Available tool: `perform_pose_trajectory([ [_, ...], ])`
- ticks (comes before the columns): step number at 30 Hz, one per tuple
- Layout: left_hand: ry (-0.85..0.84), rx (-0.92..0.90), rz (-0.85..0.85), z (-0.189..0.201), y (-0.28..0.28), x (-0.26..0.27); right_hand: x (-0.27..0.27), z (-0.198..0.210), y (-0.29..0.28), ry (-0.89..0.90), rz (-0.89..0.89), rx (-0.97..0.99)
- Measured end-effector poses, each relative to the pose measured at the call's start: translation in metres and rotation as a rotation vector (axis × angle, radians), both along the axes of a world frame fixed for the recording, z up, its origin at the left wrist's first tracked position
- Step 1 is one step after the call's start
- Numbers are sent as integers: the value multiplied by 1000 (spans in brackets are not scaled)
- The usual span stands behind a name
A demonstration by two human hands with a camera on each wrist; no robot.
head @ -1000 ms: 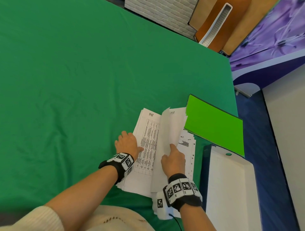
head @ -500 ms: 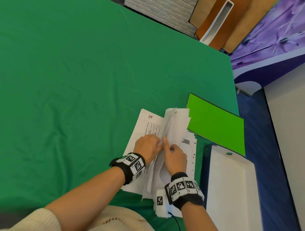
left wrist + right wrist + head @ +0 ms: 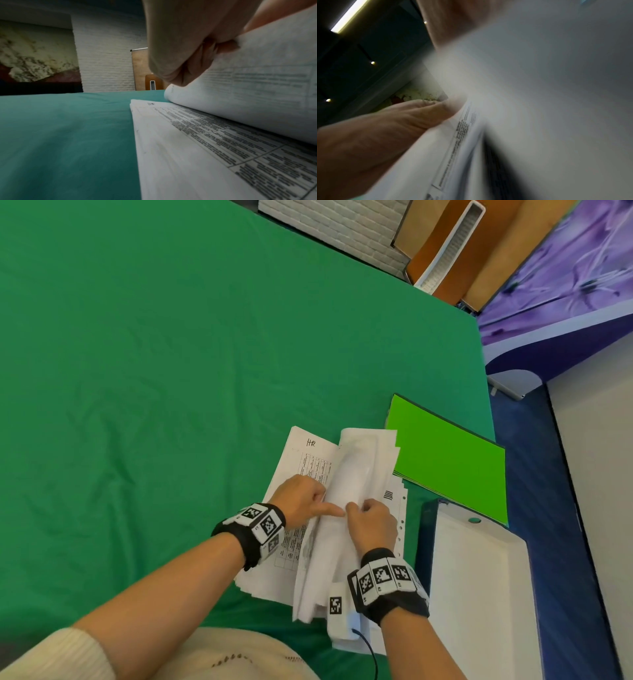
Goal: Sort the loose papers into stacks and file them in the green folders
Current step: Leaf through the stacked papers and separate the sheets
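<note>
Both hands, left and right, pinching a curled sheaf off the papers near the desk's right edge, beside the folders; could crease or fan out if yanked.

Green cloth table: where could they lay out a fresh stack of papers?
The table is bare left of the paper pile and beyond it. The right edge is crowded: green folders and a white box sit close beside the pile.
</note>
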State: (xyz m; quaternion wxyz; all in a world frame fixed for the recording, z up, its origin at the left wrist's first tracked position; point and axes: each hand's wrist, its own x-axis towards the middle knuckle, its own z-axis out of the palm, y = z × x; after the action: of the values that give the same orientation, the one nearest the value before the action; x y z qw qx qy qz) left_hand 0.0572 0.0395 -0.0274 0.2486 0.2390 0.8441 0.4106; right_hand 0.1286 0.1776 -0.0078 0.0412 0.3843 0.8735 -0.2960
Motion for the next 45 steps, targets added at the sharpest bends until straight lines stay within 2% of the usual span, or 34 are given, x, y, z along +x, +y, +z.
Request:
perform_pose_trajectory([
  [4,-43,-8,187,-8,-20,-7,2,-2,2,-57,22,27],
  [9,-170,-27,424,-29,-41,-16,11,1,5,24,-33,30],
  [11,-280,62,435,-31,-39,-16,15,4,1,62,-35,41],
  [14,-542,226,359,-16,-24,-8,15,10,-13,59,3,16],
  [15,-561,235,329,-12,-18,-5,14,10,-18,53,17,-7],
  [18,-517,209,271,-3,-7,1,13,10,-29,53,57,-61],
  [23,-481,134,217,2,-1,2,12,0,-30,34,150,13],
  [24,-421,79,221,2,-3,1,13,-2,-28,27,144,35],
  [27,-75,-265,304,-4,-11,-6,15,-1,-19,20,84,78],
  [28,-33,-342,357,-6,-14,-8,16,0,-17,24,67,92],
  [30,-46,-455,393,-10,-18,-11,17,1,-14,33,38,105],
  [33,-33,-559,360,-13,-16,-12,20,0,-13,49,14,98],
  [37,-26,-600,382,-17,-10,-10,22,-1,-16,70,-10,84],
  [42,-53,-643,306,-15,-3,-12,25,-1,-16,84,-35,74],
  [45,61,-627,302,-14,0,-6,26,-1,-16,89,-35,70],
])
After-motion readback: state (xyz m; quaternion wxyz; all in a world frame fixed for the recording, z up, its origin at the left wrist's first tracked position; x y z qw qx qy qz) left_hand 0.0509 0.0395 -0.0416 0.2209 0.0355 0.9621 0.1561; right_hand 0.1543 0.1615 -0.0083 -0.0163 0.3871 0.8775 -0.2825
